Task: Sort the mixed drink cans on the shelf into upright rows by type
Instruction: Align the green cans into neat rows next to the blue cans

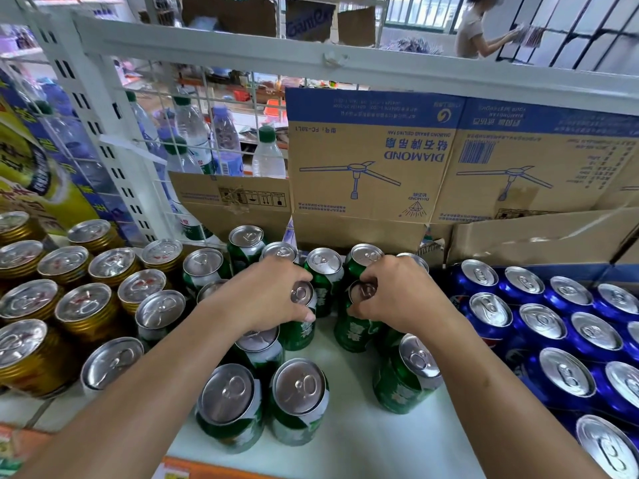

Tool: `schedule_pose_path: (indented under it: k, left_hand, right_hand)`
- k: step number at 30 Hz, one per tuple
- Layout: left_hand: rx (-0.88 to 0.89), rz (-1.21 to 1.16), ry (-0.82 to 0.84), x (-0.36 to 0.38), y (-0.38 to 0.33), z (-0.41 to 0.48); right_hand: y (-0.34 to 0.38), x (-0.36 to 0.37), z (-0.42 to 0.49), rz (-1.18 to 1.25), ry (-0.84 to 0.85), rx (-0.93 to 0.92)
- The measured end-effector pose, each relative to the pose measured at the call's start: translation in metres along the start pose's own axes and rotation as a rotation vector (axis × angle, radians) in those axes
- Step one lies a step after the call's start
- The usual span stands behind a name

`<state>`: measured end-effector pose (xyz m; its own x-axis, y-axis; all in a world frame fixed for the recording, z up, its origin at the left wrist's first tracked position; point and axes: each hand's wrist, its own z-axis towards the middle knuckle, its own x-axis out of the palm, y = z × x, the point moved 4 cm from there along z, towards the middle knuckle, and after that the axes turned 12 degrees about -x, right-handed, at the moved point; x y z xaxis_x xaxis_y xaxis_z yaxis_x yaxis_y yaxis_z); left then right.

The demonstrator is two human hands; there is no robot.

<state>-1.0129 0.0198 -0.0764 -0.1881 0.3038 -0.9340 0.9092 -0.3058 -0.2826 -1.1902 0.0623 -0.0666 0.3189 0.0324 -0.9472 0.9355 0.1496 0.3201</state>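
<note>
On the white shelf [345, 426], a first green can [299, 335] is gripped at its rim by the left hand [266, 295], whose fingers [294, 276] are curled over the top with the thumb pressed against the can's side. Just beside it, a second green can [352, 335] is held in the same way by the right hand [401, 295], its fingers [380, 271] clamped round the lid from above. Both cans stand upright near the middle of the shelf, with a narrow gap between them.

Behind the hands, a back row of green cans [325, 271] is lined up against a cardboard box [366, 167] printed with a ceiling fan. Nearer the front edge, three loose green cans [299, 399] are seen upright, two close together and one apart to the right. The gold cans [86, 305] are grouped on the left side and the blue cans [567, 340] are packed in rows on the right. Water bottles [268, 153] are visible through the wire grid behind. A person [473, 29] is seen in the far background.
</note>
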Motion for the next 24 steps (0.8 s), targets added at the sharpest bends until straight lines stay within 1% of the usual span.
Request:
schedule_pose_path:
  k: [4, 14, 18, 24]
  left_hand:
    - [0.000, 0.000, 0.002, -0.0005, -0.0005, -0.0008]
    - [0.006, -0.006, -0.001, 0.0023, 0.0004, -0.0048]
    - [0.007, 0.031, 0.001, 0.0041, 0.0001, -0.0055]
    - [0.000, 0.012, -0.057, -0.0026, -0.0013, -0.0073]
  right_hand:
    - [0.0007, -0.0004, 0.0015, -0.002, 0.038, -0.007]
    - [0.0013, -0.0030, -0.0010, 0.023, 0.048, -0.010]
    - [0.0000, -0.0016, -0.0010, 0.032, 0.060, -0.004]
    - [0.0030, -0.0002, -0.0011, 0.060, 0.070, -0.056]
